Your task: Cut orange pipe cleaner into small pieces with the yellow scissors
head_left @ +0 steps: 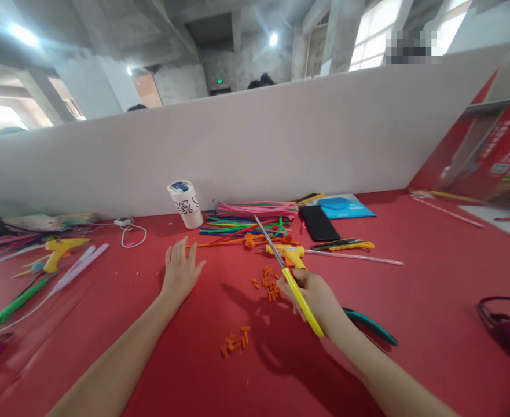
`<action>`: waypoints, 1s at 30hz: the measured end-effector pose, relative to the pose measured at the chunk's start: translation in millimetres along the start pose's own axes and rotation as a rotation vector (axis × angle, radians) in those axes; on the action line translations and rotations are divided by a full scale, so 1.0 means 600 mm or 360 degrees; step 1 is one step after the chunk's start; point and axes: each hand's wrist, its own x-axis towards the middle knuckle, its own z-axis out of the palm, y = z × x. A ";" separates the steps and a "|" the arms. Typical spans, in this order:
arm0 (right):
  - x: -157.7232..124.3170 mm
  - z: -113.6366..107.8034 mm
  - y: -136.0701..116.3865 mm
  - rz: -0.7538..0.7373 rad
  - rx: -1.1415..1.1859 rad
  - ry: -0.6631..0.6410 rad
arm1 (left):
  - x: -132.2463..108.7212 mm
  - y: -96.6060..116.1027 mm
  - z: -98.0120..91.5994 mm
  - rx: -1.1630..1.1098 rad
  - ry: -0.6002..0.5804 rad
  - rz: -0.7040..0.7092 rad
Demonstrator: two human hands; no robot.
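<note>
My right hand (309, 292) is closed around a pair of yellow-handled scissors (296, 295), seen edge-on with the blades pointing up and away. Beneath and beside that hand lies a pile of short orange pieces (268, 278). A second small pile of orange pieces (234, 343) sits closer to me. My left hand (180, 266) rests on the red table with its fingers spread and nothing in it. Its fingertips are near the end of an orange fuzzy stem (211, 244). A yellow glue gun (292, 252) lies just beyond the right hand.
Bundles of pink stems (255, 209) and coloured stems (233, 224) lie by the white partition (246, 150). Around them are a white cup (186, 205), black phone (319, 223), yellow utility knife (345, 245) and teal-handled tool (371, 327). Another glue gun (59, 253) is at left.
</note>
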 end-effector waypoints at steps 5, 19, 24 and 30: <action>-0.001 0.003 0.000 -0.0011 0.0011 -0.0025 | -0.018 0.029 -0.022 -0.0156 -0.0139 0.0188; -0.005 0.013 0.004 -0.0054 -0.0031 -0.0044 | -0.093 0.126 -0.072 -0.0787 -0.0681 0.0688; -0.003 0.016 0.008 -0.0047 -0.0102 -0.0037 | -0.096 0.132 -0.069 -0.0757 -0.0628 0.0742; -0.006 0.025 0.014 -0.0057 -0.0178 -0.0044 | -0.095 0.136 -0.065 -0.0685 -0.0534 0.0780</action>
